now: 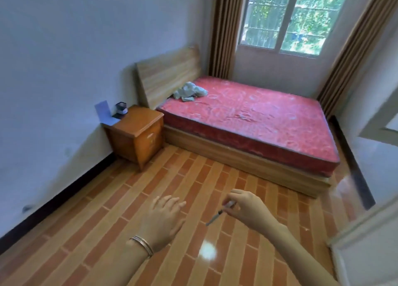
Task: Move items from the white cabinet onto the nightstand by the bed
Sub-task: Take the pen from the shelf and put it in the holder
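My right hand (247,208) pinches a thin pen (219,213) by its upper end, so the pen hangs slanted down to the left over the floor. Beside it, my left hand (164,218) is held out with relaxed fingers and holds nothing; bangles circle its wrist. The wooden nightstand (137,133) stands against the left wall next to the bed, well ahead of both hands. On its back corner sit a small dark pen holder (120,110) and a light blue card (104,113) leaning on the wall. The white cabinet is out of view.
A bed with a red mattress (247,122) fills the middle right, with a crumpled pale cloth (189,91) near its wooden headboard (165,74). Striped orange floor tiles (107,232) lie between me and the nightstand. A white door (370,253) is at the right edge.
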`<act>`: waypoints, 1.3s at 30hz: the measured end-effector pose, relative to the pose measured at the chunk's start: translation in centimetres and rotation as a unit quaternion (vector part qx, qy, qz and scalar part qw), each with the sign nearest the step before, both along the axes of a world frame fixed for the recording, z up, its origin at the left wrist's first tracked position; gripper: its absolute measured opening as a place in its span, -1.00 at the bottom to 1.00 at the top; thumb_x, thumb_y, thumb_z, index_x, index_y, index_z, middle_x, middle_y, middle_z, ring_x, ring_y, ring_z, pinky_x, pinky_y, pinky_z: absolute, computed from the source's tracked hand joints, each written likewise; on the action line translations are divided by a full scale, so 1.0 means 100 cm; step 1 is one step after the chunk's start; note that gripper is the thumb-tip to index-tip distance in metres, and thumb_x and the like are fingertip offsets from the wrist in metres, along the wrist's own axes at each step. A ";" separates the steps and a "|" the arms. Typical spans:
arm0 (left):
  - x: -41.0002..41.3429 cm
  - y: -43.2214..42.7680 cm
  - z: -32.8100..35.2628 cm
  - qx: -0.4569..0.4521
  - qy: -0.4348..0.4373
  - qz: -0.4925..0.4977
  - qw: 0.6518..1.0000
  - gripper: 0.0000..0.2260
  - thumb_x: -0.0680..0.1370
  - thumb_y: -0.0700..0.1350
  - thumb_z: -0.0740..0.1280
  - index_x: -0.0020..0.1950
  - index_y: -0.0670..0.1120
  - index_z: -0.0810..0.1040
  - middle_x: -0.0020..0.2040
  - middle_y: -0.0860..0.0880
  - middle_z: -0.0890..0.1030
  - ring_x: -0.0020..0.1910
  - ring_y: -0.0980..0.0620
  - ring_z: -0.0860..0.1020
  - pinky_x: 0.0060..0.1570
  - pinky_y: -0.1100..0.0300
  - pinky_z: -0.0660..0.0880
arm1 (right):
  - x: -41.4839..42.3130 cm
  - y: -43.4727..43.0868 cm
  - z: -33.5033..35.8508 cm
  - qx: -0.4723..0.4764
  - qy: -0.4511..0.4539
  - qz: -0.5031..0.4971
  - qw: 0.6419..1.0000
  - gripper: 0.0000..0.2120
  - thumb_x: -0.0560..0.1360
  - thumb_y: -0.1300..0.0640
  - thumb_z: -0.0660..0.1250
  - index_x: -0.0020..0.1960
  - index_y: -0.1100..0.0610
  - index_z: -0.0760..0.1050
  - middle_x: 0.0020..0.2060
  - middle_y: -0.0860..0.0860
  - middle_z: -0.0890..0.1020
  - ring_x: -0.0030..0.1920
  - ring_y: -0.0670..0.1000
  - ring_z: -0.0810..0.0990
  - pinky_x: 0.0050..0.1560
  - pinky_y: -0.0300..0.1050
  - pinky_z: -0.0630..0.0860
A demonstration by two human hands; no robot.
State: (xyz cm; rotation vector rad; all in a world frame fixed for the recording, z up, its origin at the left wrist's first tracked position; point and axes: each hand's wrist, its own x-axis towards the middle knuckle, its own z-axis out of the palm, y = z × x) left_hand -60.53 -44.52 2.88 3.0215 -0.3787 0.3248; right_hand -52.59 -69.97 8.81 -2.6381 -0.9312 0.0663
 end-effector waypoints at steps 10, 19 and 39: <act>0.133 0.095 0.041 0.003 -0.047 0.157 0.987 -0.61 0.47 0.15 0.11 0.13 0.07 0.62 0.03 0.09 0.64 0.04 0.07 0.61 0.04 0.02 0.52 | 0.205 0.127 0.030 0.048 -0.009 0.087 0.995 -0.91 0.47 -0.04 0.37 -0.09 -0.03 0.57 -0.19 -0.18 0.51 -0.21 -0.18 0.48 -0.33 -0.45 0.27; 0.196 0.152 0.001 -0.006 -0.007 0.212 0.977 -0.59 0.48 0.15 0.10 0.14 0.06 0.61 0.05 0.08 0.64 0.07 0.06 0.59 0.12 0.06 0.48 | 0.292 0.197 -0.005 0.013 0.031 0.149 0.988 -0.88 0.49 -0.06 0.33 -0.06 -0.04 0.55 -0.16 -0.19 0.50 -0.16 -0.20 0.46 -0.31 -0.43 0.30; 0.515 0.398 0.022 -0.006 -0.044 0.233 0.971 -0.58 0.49 0.13 0.09 0.16 0.02 0.60 0.08 0.03 0.63 0.09 -0.01 0.58 0.07 -0.02 0.51 | 0.610 0.448 0.019 0.023 0.024 0.144 0.989 -0.92 0.47 -0.01 0.35 -0.09 -0.03 0.57 -0.14 -0.17 0.57 -0.26 -0.25 0.49 -0.27 -0.34 0.40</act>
